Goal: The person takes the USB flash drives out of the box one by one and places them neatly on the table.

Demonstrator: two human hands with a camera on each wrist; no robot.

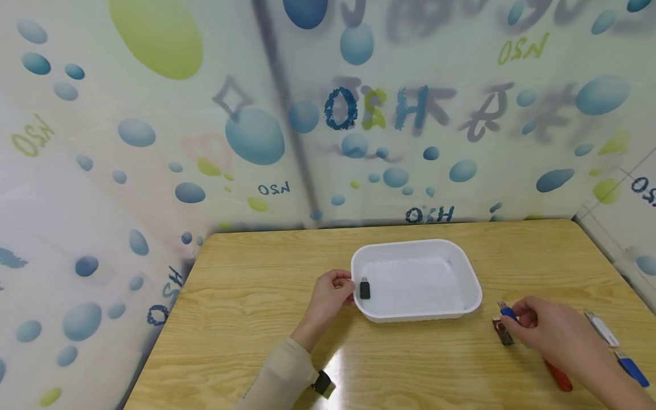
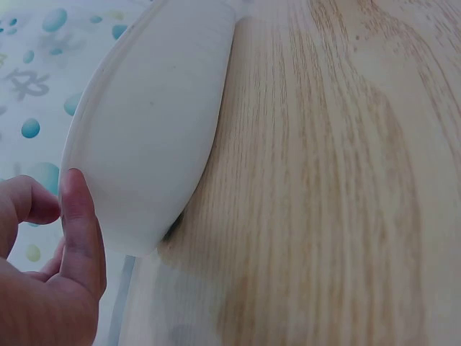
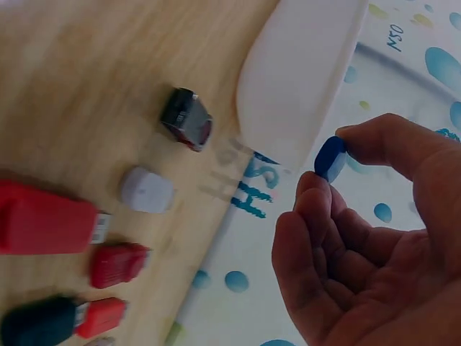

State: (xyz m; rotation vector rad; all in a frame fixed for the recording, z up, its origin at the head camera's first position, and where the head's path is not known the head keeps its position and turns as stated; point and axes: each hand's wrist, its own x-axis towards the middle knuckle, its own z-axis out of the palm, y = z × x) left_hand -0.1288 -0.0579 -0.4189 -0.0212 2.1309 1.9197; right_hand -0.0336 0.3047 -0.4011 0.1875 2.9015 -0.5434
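A white plastic tray (image 1: pixel 417 315) stands on the table, with a black USB stick (image 1: pixel 365 289) lying inside at its left end. My left hand (image 1: pixel 330 291) holds the tray's left edge between thumb and fingers; its fingers also show against the outer wall in the left wrist view. To the right of the tray, my right hand (image 1: pixel 556 330) pinches a blue USB stick (image 1: pixel 507 311), its metal plug pointing away. Below that stick lies a dark brown-red USB stick (image 1: pixel 503 332) on the wood. In the right wrist view the blue USB stick (image 3: pixel 330 158) sits between thumb and fingertips.
Around the right hand lie a red USB stick (image 1: pixel 558 376), a white one (image 1: pixel 603 329) and another blue one (image 1: pixel 632 369). The right wrist view shows several more red, white and dark sticks. The wooden table (image 1: pixel 246 296) meets a patterned curtain at its back edge.
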